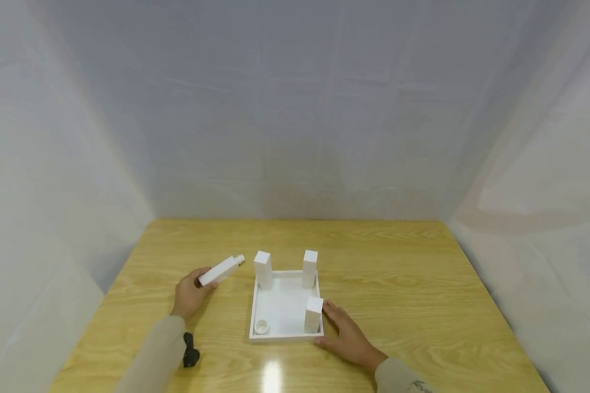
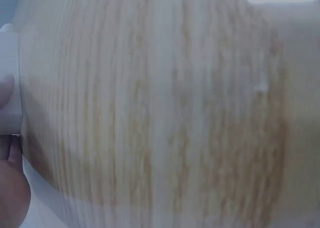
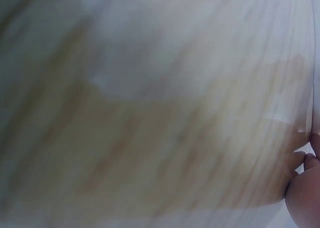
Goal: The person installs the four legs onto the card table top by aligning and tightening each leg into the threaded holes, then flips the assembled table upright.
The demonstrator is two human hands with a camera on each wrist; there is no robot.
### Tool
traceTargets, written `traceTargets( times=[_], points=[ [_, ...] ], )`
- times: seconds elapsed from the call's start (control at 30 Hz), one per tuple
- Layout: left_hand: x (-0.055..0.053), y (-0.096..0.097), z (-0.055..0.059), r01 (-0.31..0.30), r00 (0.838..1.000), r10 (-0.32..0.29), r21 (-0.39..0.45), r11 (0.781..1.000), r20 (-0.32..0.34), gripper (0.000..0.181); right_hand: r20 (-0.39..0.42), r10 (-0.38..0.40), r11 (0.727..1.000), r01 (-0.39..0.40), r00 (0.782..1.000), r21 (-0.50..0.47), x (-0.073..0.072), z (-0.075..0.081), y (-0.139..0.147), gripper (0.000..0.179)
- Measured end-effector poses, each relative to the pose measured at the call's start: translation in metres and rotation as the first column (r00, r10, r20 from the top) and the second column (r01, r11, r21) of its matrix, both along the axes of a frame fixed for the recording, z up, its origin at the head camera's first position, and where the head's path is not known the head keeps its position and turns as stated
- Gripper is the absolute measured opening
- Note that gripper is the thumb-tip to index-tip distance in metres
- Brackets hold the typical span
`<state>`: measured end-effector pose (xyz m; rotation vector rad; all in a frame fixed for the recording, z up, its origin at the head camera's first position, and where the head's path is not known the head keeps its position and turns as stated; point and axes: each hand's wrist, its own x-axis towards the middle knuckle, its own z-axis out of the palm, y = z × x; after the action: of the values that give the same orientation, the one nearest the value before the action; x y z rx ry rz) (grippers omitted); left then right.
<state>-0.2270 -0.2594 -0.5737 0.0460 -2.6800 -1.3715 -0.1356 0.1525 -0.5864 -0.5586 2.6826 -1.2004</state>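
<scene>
Where pale sheeting point(image 1: 295, 109) backs a wooden table point(image 1: 398, 267), left fingers point(image 1: 194, 275) grip a white post point(image 1: 221, 271), right fingers point(image 1: 336, 313) extended

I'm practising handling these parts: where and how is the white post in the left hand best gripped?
Probably by the square shaft of the white post, near its plain end, coming from the left as the left hand does. The flat faces should suit a thumb-and-finger pinch, and the narrower tip, pointing away from that hand, stays free.
</scene>
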Motion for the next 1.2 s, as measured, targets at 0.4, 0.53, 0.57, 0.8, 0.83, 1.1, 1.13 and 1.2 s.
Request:
traceTargets(
  times=[0.4,0.53,0.57,0.8,0.83,1.1,1.13,1.2],
  points=[
    [-0.001,-0.002,0.0,-0.015,1.0,0.015,-0.007,1.0,-0.011,0.045,0.002,0.002,1.0,-0.002,1.0,-0.005,0.0,0.0,0.0,0.091],
    [-0.001,-0.003,0.0,-0.019,1.0,0.019,0.034,0.999,-0.012,0.044,0.006,0.002,1.0,-0.002,1.0,-0.009,0.001,0.003,-0.001,0.091],
    [-0.001,-0.003,0.0,-0.02,1.0,0.02,0.041,0.999,-0.012,0.044,0.006,0.002,1.0,-0.002,1.0,-0.009,0.001,0.003,-0.001,0.091],
    [0.006,-0.004,0.008,-0.016,1.0,0.015,0.036,0.999,0.008,0.043,0.02,-0.004,1.0,0.004,1.0,-0.009,0.002,0.003,-0.001,0.091],
    [0.007,-0.005,0.009,-0.014,1.0,0.014,0.032,0.999,0.013,0.043,0.026,-0.005,1.0,0.006,1.0,-0.007,0.002,0.003,-0.001,0.091],
    [0.012,-0.01,0.02,-0.007,0.997,0.004,0.038,0.999,0.071,0.046,0.042,-0.012,1.0,0.011,0.999,0.003,0.001,0.001,-0.001,0.091],
    [0.013,-0.011,0.022,-0.003,0.998,0.001,0.033,0.999,0.069,0.046,0.039,-0.011,1.0,0.011,0.999,0.002,0.001,0.001,-0.001,0.091],
    [0.016,-0.011,0.027,0.003,0.998,-0.005,0.038,0.999,0.067,0.047,0.034,-0.009,1.0,0.009,0.999,0.001,0.001,0.002,-0.001,0.091]
  ],
)
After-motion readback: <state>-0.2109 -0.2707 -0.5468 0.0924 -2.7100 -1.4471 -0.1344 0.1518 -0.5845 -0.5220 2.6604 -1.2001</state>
